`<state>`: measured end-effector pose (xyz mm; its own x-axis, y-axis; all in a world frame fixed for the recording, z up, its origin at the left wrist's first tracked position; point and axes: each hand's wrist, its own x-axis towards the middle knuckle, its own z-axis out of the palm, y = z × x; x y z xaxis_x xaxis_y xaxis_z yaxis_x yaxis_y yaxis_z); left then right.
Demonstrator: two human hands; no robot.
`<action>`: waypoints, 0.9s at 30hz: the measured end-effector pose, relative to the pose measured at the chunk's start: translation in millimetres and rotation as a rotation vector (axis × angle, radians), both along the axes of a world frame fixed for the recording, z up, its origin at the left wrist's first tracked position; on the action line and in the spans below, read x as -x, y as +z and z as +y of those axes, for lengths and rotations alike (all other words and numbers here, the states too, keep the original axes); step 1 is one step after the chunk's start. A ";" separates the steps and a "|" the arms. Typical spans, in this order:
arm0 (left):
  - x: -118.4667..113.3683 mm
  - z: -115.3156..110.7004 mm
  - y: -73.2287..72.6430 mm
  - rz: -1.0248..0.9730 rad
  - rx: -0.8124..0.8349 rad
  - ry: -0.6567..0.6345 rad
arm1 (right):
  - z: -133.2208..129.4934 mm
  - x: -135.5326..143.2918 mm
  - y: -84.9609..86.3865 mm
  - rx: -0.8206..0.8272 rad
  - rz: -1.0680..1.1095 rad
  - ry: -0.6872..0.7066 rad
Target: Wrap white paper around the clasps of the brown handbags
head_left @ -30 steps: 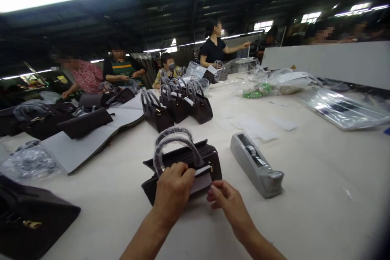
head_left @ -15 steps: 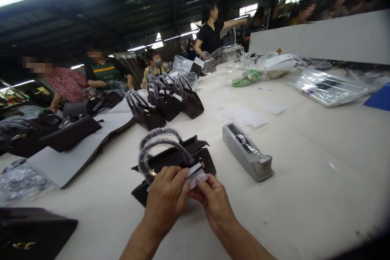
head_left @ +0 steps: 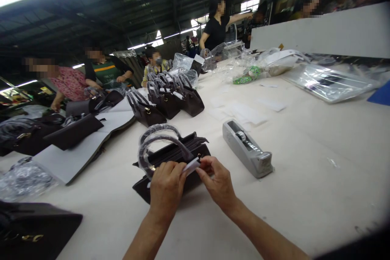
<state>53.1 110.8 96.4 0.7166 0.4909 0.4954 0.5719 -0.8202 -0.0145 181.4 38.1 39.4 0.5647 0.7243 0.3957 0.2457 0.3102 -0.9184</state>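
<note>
A dark brown handbag [head_left: 170, 151] stands in front of me, its two arched handles [head_left: 160, 138] wrapped in clear plastic. Across its front, a strip of white paper [head_left: 191, 166] is rolled around a part I cannot make out, close to the gold ring at the handle base. My left hand [head_left: 167, 183] is closed on the paper's left end, thumb against it. At the other end, my right hand [head_left: 217, 178] pinches the paper between thumb and fingers. The grey tape dispenser [head_left: 248, 148] sits to the right of the bag.
Several finished-looking handbags [head_left: 166, 97] stand farther back. White paper sheets [head_left: 246, 113] lie behind the dispenser. Another dark bag [head_left: 36, 227] is at the near left, beside crumpled plastic [head_left: 26, 178]. Co-workers stand along the far side, and plastic packs [head_left: 332, 83] lie at the back right.
The white paper has gone from a partly open flap to a narrow roll. My right hand has moved up and slightly right along it; my left hand stays on its end.
</note>
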 end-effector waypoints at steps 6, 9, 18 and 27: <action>-4.9 0.7 1.7 0.021 -0.030 0.018 | 8.3 -11.9 8.7 0.029 -0.359 -0.023; -0.7 0.4 5.3 0.061 0.003 -0.027 | 11.8 -14.4 10.5 0.040 -0.402 -0.043; 19.3 8.0 4.1 0.031 0.037 -0.160 | 14.3 -25.1 -0.6 -0.146 -0.370 0.033; 14.1 10.6 12.9 0.081 0.120 -0.117 | 20.8 -34.6 2.7 -0.099 -0.523 0.117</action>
